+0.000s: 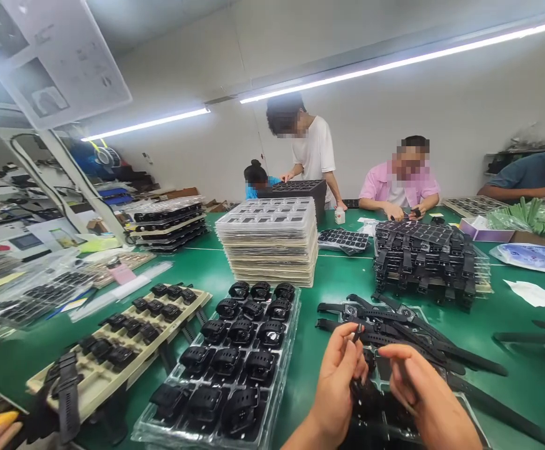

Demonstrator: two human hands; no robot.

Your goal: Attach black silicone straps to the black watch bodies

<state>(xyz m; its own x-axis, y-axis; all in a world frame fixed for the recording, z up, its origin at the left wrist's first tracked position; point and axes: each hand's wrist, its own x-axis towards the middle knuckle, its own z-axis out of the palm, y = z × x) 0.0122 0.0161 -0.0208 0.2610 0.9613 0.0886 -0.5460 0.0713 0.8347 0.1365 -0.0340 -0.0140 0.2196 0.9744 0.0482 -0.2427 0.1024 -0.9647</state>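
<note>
Left hand (340,369) grip pinching a black watch strap (357,332) at fingertips, right hand (420,390) curled just beside, its grip content hidden, above green surface (338,275).

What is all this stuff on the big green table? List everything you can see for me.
clear tray of watch bodies: one, clear with black pieces, front centre
beige tray: one, beige with black pieces, front left
stack of empty trays: one tall pile, clear and beige, centre
loose straps: several, black, right of centre
pile of strapped watches: one heap on trays, black, right rear
stacked filled trays: one pile, black and beige, left rear
green table: one, green, under everything
co-workers: four, at the far side
light tubes: two, white, overhead
left hand: pinches a small black part
right hand: curled beside the left, contents hidden
</note>
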